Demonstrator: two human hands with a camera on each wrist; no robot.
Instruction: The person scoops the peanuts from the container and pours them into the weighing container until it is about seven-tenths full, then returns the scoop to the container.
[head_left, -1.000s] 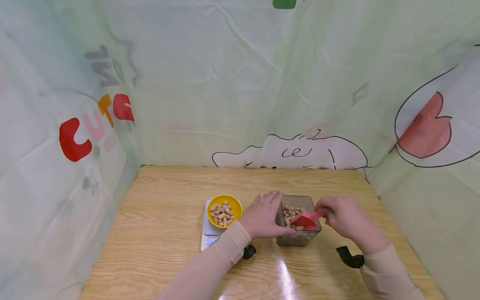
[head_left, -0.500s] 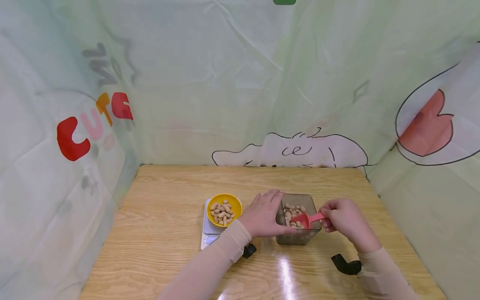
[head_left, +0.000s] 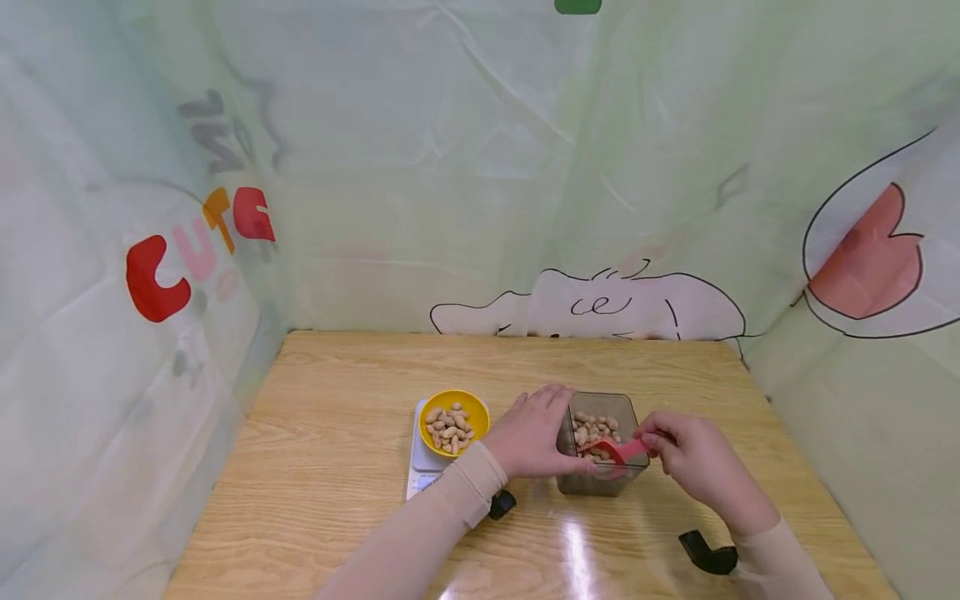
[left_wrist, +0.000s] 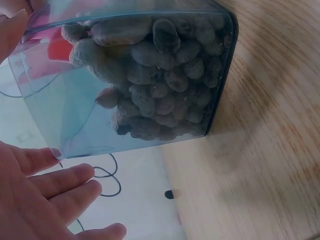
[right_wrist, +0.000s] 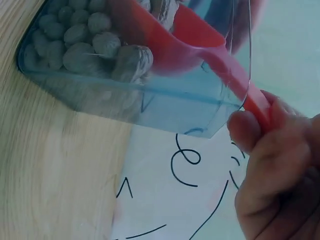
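A clear, smoky-tinted plastic container (head_left: 596, 483) stands on the table, part filled with unshelled peanuts (left_wrist: 165, 85). My left hand (head_left: 532, 437) steadies its left side, the thumb across the near rim. In the left wrist view, the fingers (left_wrist: 65, 185) are mostly straight, one fingertip touching the far corner. My right hand (head_left: 693, 458) pinches the handle of a red scoop (right_wrist: 175, 45) from the container's right side. The scoop's bowl is inside the container, tilted among the peanuts, with a few peanuts at its mouth. A yellow bowl (head_left: 483, 408) holding peanuts sits left of my left hand.
Under the yellow bowl is a white kitchen scale (head_left: 416, 467), its display partly hidden by my left forearm. Black wrist-camera mounts (head_left: 707, 554) stick out by both wrists. Printed white curtains (head_left: 420, 208) enclose the wooden table (head_left: 337, 433) at the back and sides.
The scoop has tilted and shifted slightly within the container as my right hand moved a little lower and turned. My left hand stays on the container, and the view has shifted slightly.
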